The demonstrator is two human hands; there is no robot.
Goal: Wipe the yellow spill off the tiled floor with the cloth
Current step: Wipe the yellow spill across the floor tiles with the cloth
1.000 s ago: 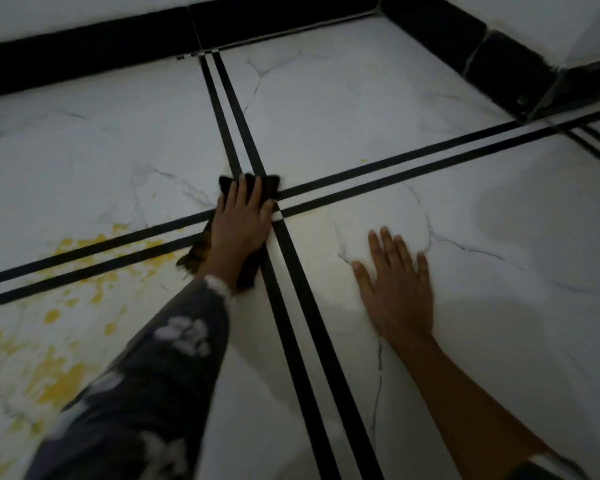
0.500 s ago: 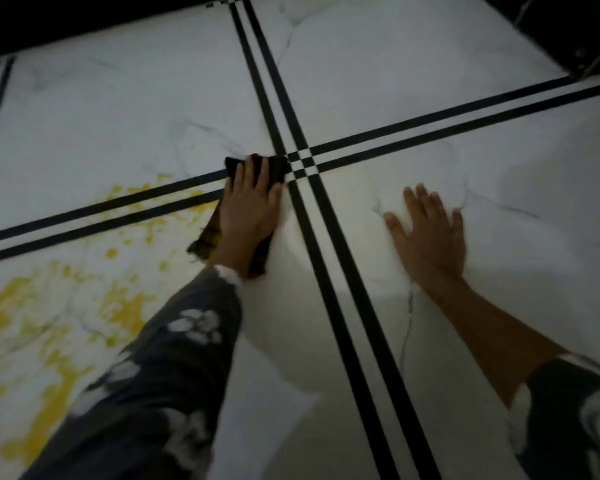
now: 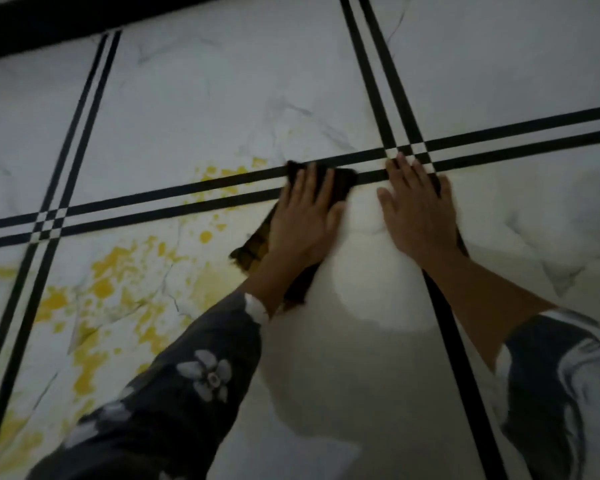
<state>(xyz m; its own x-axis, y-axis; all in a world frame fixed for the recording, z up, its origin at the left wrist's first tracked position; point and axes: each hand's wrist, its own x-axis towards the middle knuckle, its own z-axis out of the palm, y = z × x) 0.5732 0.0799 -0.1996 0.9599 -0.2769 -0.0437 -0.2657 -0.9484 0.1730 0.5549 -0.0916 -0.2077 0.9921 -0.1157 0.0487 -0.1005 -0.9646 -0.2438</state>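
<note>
My left hand [image 3: 303, 216] lies flat with straight fingers on a dark cloth [image 3: 340, 187], pressing it to the white marble floor across the double black strip. The cloth sticks out beyond the fingertips and at the wrist, where a brownish corner [image 3: 252, 249] shows. The yellow spill [image 3: 111, 271] spreads in blotches and splashes to the left of the cloth, from the strip down to the lower left. My right hand [image 3: 416, 211] rests flat on the floor just right of the cloth, fingers straight, near the crossing of the black strips.
Double black strips [image 3: 174, 199] divide the floor into large tiles, crossing at left [image 3: 47, 221] and right [image 3: 407, 150]. A black skirting [image 3: 49, 26] runs along the top left. A bright round patch of light [image 3: 381, 292] lies between my forearms.
The view has swung left, bringing more of the yellow spill in. My left hand has pushed the cloth left along the strip, away from the crossing. My right hand has moved closer to the cloth.
</note>
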